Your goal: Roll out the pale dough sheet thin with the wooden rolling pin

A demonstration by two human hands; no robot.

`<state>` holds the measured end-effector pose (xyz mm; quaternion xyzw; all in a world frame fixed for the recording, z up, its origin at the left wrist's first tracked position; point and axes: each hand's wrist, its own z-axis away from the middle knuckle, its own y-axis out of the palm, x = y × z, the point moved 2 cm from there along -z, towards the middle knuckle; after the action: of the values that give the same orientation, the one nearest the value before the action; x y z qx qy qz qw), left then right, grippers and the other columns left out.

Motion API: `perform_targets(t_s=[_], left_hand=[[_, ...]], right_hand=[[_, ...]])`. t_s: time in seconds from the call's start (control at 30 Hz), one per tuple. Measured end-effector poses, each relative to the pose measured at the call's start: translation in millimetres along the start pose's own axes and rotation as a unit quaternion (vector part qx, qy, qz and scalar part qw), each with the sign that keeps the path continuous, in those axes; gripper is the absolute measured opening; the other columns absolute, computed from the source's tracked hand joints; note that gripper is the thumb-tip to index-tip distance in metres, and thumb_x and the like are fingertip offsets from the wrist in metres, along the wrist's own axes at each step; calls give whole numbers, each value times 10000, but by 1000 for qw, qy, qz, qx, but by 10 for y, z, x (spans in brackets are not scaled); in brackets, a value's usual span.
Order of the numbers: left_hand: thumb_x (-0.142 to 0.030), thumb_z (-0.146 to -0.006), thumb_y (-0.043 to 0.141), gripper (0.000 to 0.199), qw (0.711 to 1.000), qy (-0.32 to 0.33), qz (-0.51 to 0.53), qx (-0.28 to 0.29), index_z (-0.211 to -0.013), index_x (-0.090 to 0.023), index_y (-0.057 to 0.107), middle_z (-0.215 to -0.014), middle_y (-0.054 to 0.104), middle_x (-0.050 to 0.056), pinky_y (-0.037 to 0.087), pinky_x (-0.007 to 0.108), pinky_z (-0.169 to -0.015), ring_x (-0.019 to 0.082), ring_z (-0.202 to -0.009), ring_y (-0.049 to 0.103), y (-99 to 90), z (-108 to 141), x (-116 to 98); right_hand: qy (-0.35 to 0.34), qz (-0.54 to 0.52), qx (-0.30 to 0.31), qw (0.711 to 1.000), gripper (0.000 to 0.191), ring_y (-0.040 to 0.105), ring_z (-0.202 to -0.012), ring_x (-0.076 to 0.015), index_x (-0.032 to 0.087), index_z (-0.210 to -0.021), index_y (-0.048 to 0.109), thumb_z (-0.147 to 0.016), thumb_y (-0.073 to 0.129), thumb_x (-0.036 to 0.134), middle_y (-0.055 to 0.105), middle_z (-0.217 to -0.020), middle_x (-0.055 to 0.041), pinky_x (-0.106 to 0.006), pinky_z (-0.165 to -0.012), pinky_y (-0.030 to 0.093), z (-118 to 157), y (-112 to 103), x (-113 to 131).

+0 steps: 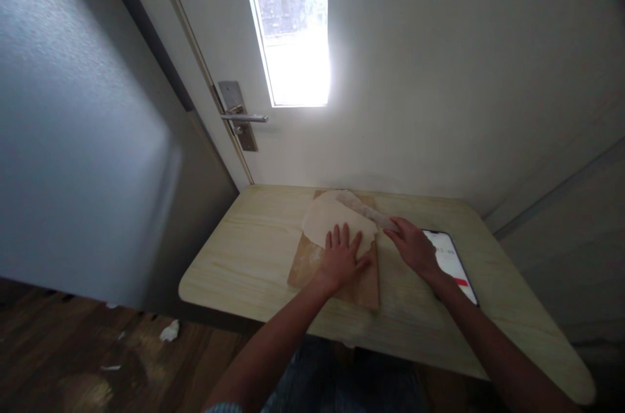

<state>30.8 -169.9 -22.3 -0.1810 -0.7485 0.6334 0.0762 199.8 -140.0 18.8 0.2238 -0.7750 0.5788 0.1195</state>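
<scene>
A thin, pale sheet of dough (325, 217) with an uneven edge covers the far part of a wooden board (305, 263). My left hand (343, 253) lies with spread fingers on the near edge of the dough. My right hand (413, 245) is closed round the near end of a slim, flour-dusted rolling pin (371, 212). The pin slants over the right side of the dough, its far end at the back of the sheet. From this angle I cannot tell how firmly it presses on the dough.
The board rests on a light wood-patterned table (234, 250) with rounded corners. A phone (452, 263) with a lit screen lies beside my right wrist. Behind the table stands a white door (415, 107) with a metal handle (244, 118). White scraps (170, 331) lie on the floor.
</scene>
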Motion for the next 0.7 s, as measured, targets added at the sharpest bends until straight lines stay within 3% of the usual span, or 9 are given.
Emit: perform_targets(t_s=[0.17, 0.7], left_hand=[[-552, -829, 239, 570, 1000, -15, 0, -9, -1299, -240, 319, -1347, 325, 140, 262, 472, -950, 328, -1216, 298, -41, -44, 22], [-422, -856, 334, 448, 999, -31, -25, -1, -1247, -204, 352, -1295, 371, 168, 318, 456, -902, 312, -1173, 348, -99, -114, -68]], right_hand=[[13, -11, 0, 1000, 304, 588, -862, -210, 165, -1029, 549, -804, 427, 330, 619, -1002, -98, -323, -735, 440, 55, -10, -8], [7, -12, 3, 1000, 286, 592, -838, -214, 189, -1020, 558, -799, 426, 315, 629, -975, -87, -328, -706, 443, 123, 75, -38]])
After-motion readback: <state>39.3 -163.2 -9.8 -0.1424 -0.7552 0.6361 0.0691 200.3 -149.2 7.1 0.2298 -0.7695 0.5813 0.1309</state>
